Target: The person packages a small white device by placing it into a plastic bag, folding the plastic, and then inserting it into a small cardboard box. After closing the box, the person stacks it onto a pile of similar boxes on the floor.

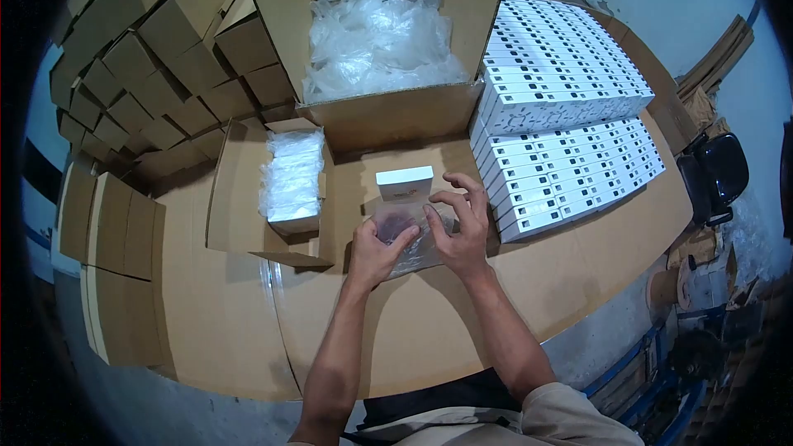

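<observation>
A clear plastic bag (403, 231) lies in front of me with a small white box (405, 177) at its far end. The box's lower part overlaps the bag's mouth. My left hand (380, 254) grips the bag's left side, thumb laid across the film. On the other side, my right hand (464, 231) has its thumb at the bag's edge and its fingers curled but spread apart. To the left stands an open carton (235, 198) holding a row of plastic-wrapped white boxes (295, 169).
A large carton (388, 124) of loose clear bags (376, 33) stands at the back. White boxes (570, 169) are stacked in rows at right. Empty brown cartons (157, 58) pile up at back left, with folded cardboard (116, 272) at the cardboard-covered table's (215, 314) left edge.
</observation>
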`<state>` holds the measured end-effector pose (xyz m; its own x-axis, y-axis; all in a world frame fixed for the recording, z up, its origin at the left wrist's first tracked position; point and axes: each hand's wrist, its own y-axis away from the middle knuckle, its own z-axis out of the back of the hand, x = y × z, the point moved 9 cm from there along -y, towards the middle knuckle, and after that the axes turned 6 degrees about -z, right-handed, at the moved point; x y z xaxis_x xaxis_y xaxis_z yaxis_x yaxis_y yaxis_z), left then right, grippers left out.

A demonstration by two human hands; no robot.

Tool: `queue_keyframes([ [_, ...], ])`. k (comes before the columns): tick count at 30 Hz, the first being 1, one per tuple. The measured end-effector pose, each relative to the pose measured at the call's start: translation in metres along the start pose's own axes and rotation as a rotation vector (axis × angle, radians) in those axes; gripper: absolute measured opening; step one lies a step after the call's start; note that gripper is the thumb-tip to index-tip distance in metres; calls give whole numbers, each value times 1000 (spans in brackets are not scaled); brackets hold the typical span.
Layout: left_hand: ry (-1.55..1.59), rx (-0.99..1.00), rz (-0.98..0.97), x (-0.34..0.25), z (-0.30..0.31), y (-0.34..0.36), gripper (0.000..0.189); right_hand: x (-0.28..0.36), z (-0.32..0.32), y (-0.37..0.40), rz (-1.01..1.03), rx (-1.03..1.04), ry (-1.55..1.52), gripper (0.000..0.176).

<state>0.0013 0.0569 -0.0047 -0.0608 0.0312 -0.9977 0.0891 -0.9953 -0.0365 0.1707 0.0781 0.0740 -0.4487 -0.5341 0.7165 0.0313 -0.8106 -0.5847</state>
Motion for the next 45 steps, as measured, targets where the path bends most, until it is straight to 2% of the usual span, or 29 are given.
queue_keyframes([
  [5,-70,-48,-69,-7,2,0,23,3,1,1,16,12,2,21],
  [8,-17,-57,-13,3,3,-2,21,9,2,-1,71,21,36,20],
  [12,-88,-74,14,1,7,-3,23,17,3,-2,188,71,89,22],
  [15,-141,-84,-22,7,9,-6,22,20,2,-2,204,145,95,22],
  [21,-195,-98,-58,3,11,-5,23,19,4,1,197,112,85,27],
  [24,-171,-79,-61,5,9,-6,25,19,-1,2,245,165,133,28],
  [33,-122,-4,-46,-3,1,-3,33,21,0,-2,222,177,333,28],
  [39,-213,3,-135,-6,0,-1,34,37,-10,-8,224,324,436,27],
  [42,-200,30,-160,-8,-2,-2,35,40,-25,-8,210,503,537,29],
  [45,-203,27,-146,-13,-1,0,35,49,-35,-13,168,628,414,27],
])
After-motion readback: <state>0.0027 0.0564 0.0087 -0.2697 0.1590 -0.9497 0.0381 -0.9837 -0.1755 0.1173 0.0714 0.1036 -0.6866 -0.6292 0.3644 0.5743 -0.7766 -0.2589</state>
